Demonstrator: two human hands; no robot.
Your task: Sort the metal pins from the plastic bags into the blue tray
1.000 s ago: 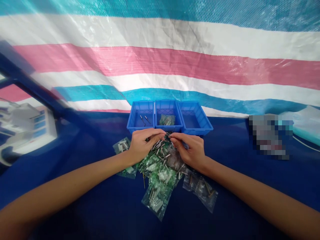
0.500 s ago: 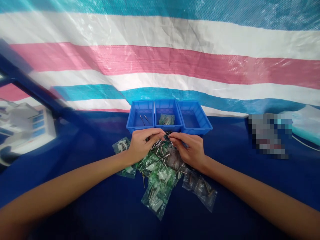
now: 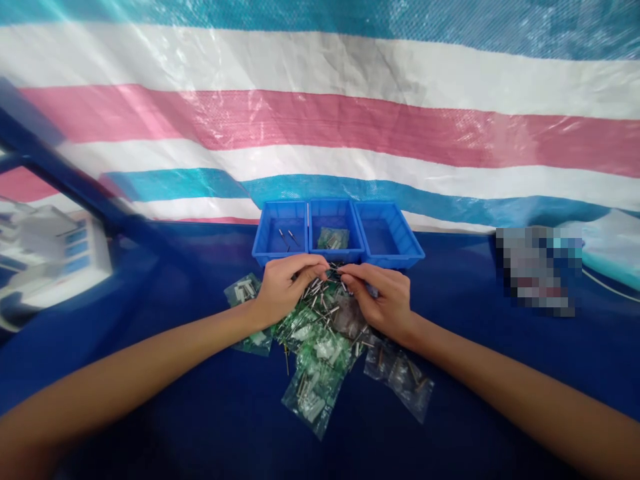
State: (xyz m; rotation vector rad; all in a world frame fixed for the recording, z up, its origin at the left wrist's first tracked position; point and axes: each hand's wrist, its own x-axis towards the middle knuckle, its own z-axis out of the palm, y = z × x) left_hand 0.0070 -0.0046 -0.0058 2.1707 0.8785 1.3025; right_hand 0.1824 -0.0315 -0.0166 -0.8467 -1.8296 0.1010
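Note:
My left hand (image 3: 287, 287) and my right hand (image 3: 383, 293) meet above the pile, each with thumb and forefinger pinched. Between the fingertips is a thin metal rivet (image 3: 333, 269), partly hidden by them; both hands seem to grip it. Right below lie loose silver rivets (image 3: 320, 293) with thin stems, on and among green-tinted clear bags (image 3: 313, 393) of small parts. A brownish clear bag (image 3: 350, 317) sits under my right hand. Behind my hands, the left blue bin (image 3: 267, 233) contains a few rivets, and the middle bin (image 3: 337, 255) a small bag of parts.
The right blue bin (image 3: 395, 257) adjoins the middle one. A clear bag of brownish pieces (image 3: 400, 377) lies at the pile's right, another bag (image 3: 243, 293) at its left. A white device (image 3: 75, 247) stands far left. A blurred-out object (image 3: 535, 270) is at right; striped sheeting (image 3: 320, 120) hangs behind.
My right hand has moved very slightly to the right, opening the gap between the fingertips a little. Bins and bags stay where they were.

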